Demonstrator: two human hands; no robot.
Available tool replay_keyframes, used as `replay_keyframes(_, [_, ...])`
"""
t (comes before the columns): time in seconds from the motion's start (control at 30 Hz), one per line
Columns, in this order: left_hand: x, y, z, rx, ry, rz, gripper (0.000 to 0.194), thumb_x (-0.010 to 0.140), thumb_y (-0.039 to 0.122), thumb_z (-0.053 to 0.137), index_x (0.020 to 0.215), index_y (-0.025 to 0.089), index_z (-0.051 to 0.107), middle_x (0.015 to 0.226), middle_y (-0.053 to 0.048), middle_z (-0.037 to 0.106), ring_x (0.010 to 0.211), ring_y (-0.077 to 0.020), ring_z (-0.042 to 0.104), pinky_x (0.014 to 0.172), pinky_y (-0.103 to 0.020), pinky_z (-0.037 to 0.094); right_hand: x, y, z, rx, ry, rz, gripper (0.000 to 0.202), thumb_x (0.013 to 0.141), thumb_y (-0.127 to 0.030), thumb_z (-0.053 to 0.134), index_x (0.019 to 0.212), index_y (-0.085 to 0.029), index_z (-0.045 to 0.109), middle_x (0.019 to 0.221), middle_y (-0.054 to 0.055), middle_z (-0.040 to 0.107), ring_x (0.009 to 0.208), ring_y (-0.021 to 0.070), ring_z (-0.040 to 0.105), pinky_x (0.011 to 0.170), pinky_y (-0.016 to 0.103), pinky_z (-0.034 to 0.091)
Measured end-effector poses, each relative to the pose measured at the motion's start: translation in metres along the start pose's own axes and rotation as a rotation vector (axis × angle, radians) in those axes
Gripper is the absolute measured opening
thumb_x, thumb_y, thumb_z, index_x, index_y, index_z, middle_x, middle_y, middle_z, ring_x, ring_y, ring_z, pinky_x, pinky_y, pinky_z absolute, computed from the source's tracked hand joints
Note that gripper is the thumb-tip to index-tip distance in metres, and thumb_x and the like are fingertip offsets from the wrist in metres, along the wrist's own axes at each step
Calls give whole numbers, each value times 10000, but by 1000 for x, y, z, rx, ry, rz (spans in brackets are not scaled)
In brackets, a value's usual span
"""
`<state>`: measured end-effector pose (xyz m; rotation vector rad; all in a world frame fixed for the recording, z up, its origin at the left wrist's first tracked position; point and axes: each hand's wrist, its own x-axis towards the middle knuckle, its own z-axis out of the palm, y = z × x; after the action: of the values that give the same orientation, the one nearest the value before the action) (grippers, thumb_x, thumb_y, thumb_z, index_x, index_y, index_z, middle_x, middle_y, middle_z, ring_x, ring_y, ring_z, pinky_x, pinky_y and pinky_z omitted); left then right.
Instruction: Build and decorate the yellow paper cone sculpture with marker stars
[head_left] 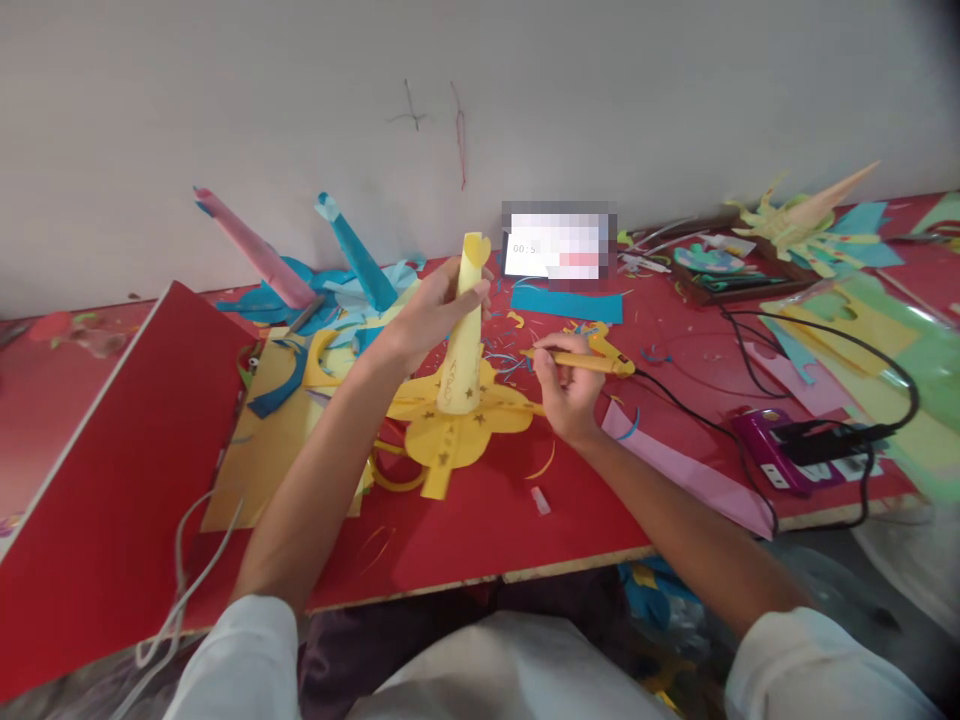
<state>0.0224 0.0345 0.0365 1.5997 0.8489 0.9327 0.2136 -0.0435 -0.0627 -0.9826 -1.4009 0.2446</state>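
Note:
My left hand (435,310) is wrapped round the upper part of a pale yellow paper tube (463,370). The tube stands upright on a scalloped yellow paper base (450,440) marked with small stars and lines, and a curled yellow piece tops it. To the right of the tube, my right hand (571,390) grips a yellow-orange pen (581,360), its tip towards the tube but apart from it. Directly behind the right hand lies a yellow glue gun (600,338), partly hidden. A small pinkish-white piece (540,500) rests in front of the base.
Pink (259,250) and blue paper tubes (356,250) stand at the back left. A red board (112,480) leans up at the left. A screen (555,245) is by the wall. Cables run to a purple power strip (780,455). Paper scraps litter the red table (480,540).

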Motion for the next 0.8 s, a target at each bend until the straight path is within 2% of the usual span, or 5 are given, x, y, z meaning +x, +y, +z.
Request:
replay_keyframes(0.1, [-2, 4, 6, -113, -64, -65, 228, 973, 390, 645, 1087, 202, 585, 882, -34, 677, 753, -138, 648, 733, -295, 544, -2, 6, 2, 25, -13, 43, 186, 1025, -394, 565, 1049, -226, 640, 915, 27, 654, 775, 142, 639, 687, 297, 549])
replay_keyframes(0.2, [-3, 3, 12, -139, -54, -91, 200, 984, 368, 626, 1088, 205, 578, 866, -27, 680, 753, -138, 654, 726, -289, 541, -2, 10, 4, 29, -21, 52, 191, 1023, -400, 568, 1043, -224, 639, 927, 30, 654, 761, 137, 631, 676, 294, 541])
replay_keyframes(0.33, [-1, -1, 7, -92, -29, -46, 289, 1028, 487, 531, 1031, 209, 609, 882, -43, 684, 822, -152, 656, 764, -292, 538, 1, 13, 5, 33, -19, 23, 159, 1016, -374, 583, 1029, -226, 639, 928, 27, 657, 767, 139, 631, 689, 300, 538])
replay_keyframes(0.53, [-1, 5, -4, 23, 26, 26, 297, 944, 499, 678, 896, 210, 629, 865, -23, 637, 794, -138, 590, 729, -275, 515, 2, 17, 3, 47, -3, 49, 168, 1021, -387, 566, 1055, -235, 628, 943, 28, 657, 786, 145, 635, 671, 292, 531])
replay_keyframes(0.8, [-1, 4, 16, 64, 144, 102, 362, 885, 507, 754, 881, 199, 562, 832, -18, 582, 785, -138, 557, 682, -270, 477, 5, 10, -1, -20, 117, 14, 176, 1016, -387, 587, 994, -226, 654, 890, 20, 647, 708, 130, 598, 629, 293, 496])
